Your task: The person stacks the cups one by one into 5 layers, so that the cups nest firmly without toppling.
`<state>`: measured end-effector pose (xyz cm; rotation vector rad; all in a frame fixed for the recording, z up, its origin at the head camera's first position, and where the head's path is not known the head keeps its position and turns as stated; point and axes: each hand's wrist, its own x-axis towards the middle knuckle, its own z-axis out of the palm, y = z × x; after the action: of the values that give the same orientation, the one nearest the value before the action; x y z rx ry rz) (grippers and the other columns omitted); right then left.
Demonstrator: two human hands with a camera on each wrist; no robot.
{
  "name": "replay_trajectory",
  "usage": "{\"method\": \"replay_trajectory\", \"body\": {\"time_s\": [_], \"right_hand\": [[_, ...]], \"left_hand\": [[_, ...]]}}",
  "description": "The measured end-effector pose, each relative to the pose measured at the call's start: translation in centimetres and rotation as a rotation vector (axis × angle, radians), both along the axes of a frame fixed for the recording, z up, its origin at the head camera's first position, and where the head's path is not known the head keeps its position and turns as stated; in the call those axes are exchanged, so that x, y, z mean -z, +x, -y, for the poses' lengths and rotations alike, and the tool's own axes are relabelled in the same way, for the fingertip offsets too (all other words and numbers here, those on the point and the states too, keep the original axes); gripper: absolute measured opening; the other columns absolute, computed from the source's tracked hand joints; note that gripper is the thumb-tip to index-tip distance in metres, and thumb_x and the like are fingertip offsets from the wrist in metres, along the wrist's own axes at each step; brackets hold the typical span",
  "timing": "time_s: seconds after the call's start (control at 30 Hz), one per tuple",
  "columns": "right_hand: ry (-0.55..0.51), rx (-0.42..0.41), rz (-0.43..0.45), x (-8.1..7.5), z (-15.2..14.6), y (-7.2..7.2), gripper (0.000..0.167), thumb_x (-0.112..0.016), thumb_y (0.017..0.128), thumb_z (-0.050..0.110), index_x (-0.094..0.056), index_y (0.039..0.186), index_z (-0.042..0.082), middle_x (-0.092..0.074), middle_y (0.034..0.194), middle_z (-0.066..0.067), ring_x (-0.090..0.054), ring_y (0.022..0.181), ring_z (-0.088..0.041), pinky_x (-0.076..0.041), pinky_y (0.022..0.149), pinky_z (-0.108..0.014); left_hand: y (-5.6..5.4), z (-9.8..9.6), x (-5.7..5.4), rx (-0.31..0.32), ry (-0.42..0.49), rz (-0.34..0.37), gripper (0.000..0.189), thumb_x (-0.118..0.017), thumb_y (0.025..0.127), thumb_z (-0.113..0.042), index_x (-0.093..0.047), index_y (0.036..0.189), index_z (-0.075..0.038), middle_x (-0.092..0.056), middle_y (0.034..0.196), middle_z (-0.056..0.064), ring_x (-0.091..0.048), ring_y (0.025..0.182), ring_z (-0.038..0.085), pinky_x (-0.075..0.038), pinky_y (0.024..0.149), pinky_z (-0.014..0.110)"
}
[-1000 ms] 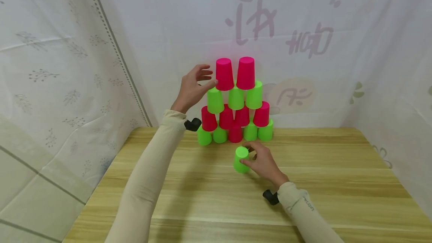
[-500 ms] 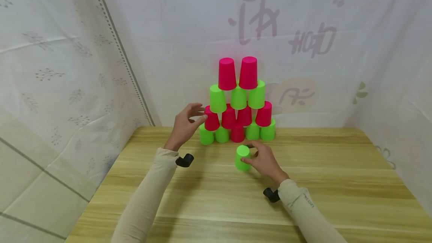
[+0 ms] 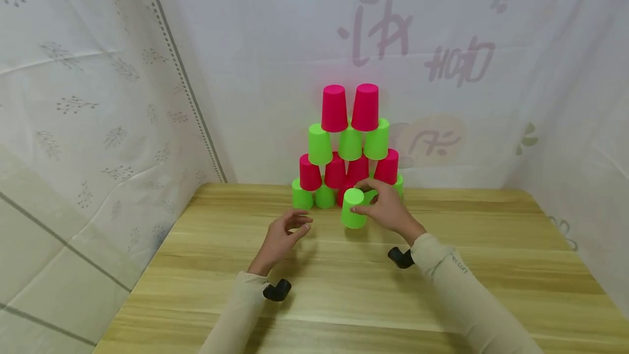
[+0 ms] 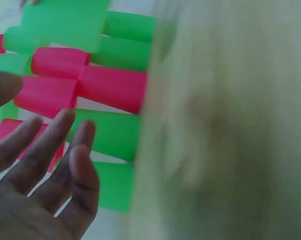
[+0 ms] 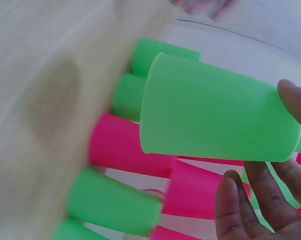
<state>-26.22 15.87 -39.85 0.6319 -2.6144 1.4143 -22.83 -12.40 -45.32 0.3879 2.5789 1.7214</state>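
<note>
My right hand (image 3: 388, 207) grips a green cup (image 3: 353, 209) between thumb and fingers. It is mouth down, in front of a pyramid of upside-down cups; the right wrist view shows this green cup (image 5: 215, 110) off the table. Two pink cups (image 3: 365, 107) make the pyramid's top row, above a row of green cups (image 3: 320, 144). Below come a row of pink cups (image 3: 310, 172) and a mostly green bottom row (image 3: 302, 194), partly hidden by my right hand. My left hand (image 3: 282, 238) holds nothing, its fingers loosely bent, low in front of the pyramid's left side.
The pyramid stands near the back edge of a wood-grain table (image 3: 324, 299). A pale printed cloth (image 3: 275, 70) hangs close behind it, and more cloth (image 3: 73, 124) hangs at the left. A dark wrist camera (image 3: 277, 290) sits on my left sleeve.
My left hand has come down from beside the pyramid's upper cups to low over the table. My right hand has raised the green cup and moved it towards the pyramid.
</note>
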Motion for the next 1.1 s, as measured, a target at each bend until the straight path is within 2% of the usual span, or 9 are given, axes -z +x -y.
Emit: {"method": "replay_trajectory", "body": {"time_s": [0.1, 0.2, 0.37, 0.57, 0.73, 0.87, 1.1], "right_hand": [[0.018, -0.008, -0.027, -1.5, -0.2, -0.6, 0.042, -0.086, 0.080, 0.021, -0.067, 0.116, 0.009, -0.070, 0.113, -0.008, -0.063, 0.105, -0.025, -0.055, 0.077, -0.031], [0.044, -0.010, -0.025, -3.0, -0.1, -1.1, 0.044, -0.086, 0.080, 0.023, -0.067, 0.117, 0.009, -0.070, 0.111, -0.008, -0.064, 0.104, -0.024, -0.053, 0.078, -0.031], [0.080, -0.005, 0.004, -6.4, -0.2, -2.0, 0.046, -0.083, 0.082, 0.027, -0.065, 0.121, 0.010, -0.069, 0.118, -0.008, -0.063, 0.108, -0.026, -0.053, 0.083, -0.034], [0.085, 0.000, -0.001, -11.1, -0.2, -2.9, 0.044, -0.081, 0.085, 0.025, -0.064, 0.123, 0.011, -0.068, 0.120, -0.008, -0.062, 0.112, -0.025, -0.054, 0.092, -0.042], [0.073, 0.010, -0.021, -14.5, -0.3, -3.4, 0.041, -0.080, 0.086, 0.025, -0.065, 0.121, 0.012, -0.068, 0.118, -0.008, -0.060, 0.109, -0.025, -0.049, 0.093, -0.043], [0.076, 0.011, -0.036, -16.5, -0.4, -3.6, 0.039, -0.078, 0.087, 0.026, -0.065, 0.121, 0.012, -0.068, 0.116, -0.009, -0.059, 0.110, -0.025, -0.048, 0.095, -0.043], [0.128, 0.031, -0.069, -20.7, -0.5, -3.7, 0.044, -0.075, 0.089, 0.033, -0.062, 0.125, 0.012, -0.064, 0.119, -0.005, -0.055, 0.114, -0.022, -0.048, 0.099, -0.043]], "left_hand": [[1.1, 0.3, 1.1, 0.049, -0.004, 0.050, 0.033, -0.066, 0.097, -0.021, -0.063, 0.127, -0.006, -0.073, 0.118, 0.016, -0.070, 0.109, 0.029, -0.053, 0.082, 0.025], [2.1, 0.8, 1.7, 0.090, -0.012, 0.072, 0.033, -0.066, 0.098, -0.021, -0.064, 0.124, -0.001, -0.073, 0.114, 0.020, -0.070, 0.104, 0.034, -0.055, 0.076, 0.026], [3.2, 1.1, 1.8, 0.128, -0.018, 0.075, 0.031, -0.065, 0.098, -0.020, -0.064, 0.121, 0.000, -0.073, 0.112, 0.022, -0.070, 0.100, 0.037, -0.058, 0.070, 0.033], [3.6, 0.5, 1.8, 0.186, -0.019, 0.078, 0.031, -0.063, 0.099, -0.021, -0.063, 0.121, 0.001, -0.072, 0.113, 0.023, -0.070, 0.101, 0.038, -0.059, 0.070, 0.034], [4.0, 0.3, 2.1, 0.186, -0.044, 0.088, 0.032, -0.063, 0.099, -0.024, -0.064, 0.119, 0.000, -0.073, 0.111, 0.019, -0.070, 0.098, 0.034, -0.058, 0.070, 0.032], [4.5, 0.5, 2.4, 0.183, -0.050, 0.117, 0.031, -0.063, 0.100, -0.025, -0.065, 0.120, -0.001, -0.073, 0.111, 0.018, -0.070, 0.097, 0.030, -0.058, 0.071, 0.029], [5.1, 0.9, 2.6, 0.174, -0.018, 0.132, 0.031, -0.063, 0.100, -0.024, -0.064, 0.120, -0.001, -0.072, 0.110, 0.020, -0.070, 0.095, 0.028, -0.055, 0.072, 0.027]]}}
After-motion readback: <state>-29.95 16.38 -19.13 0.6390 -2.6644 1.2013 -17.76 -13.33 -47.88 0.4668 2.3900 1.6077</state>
